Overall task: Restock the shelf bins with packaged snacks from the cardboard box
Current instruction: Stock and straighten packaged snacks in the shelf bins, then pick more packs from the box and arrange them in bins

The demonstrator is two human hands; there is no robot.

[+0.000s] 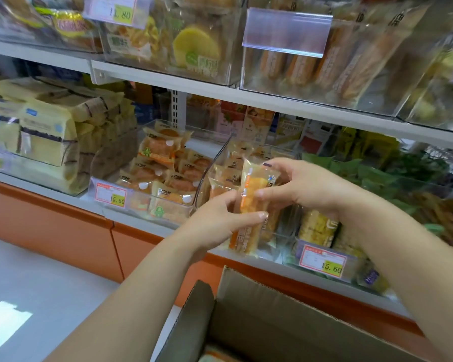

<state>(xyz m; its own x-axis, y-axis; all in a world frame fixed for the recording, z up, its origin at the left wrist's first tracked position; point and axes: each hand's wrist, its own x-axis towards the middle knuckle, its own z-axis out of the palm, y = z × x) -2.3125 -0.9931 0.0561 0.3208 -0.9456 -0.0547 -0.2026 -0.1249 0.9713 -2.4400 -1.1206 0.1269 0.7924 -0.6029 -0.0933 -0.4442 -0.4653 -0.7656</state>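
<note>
Clear film over an orange filling: a snack packet [254, 189] stands upright between both hands at the front edge of a transparent shelf bin [249, 150], whose curved side wall rises just to the left. The left hand [220, 226] curls round the packet's lower half. The right hand [298, 184] pinches its top between thumb and fingers. Open room remains beneath the upper shelf [272, 100]. A cardboard box [272, 304] gapes below, flaps raised. Two price tags, one on the left [112, 195] and one on the right [322, 259], read 15.60.

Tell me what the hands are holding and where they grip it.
One clear-wrapped orange snack pack: the right hand pinches its upper half, the left hand grips it around the middle.
</note>
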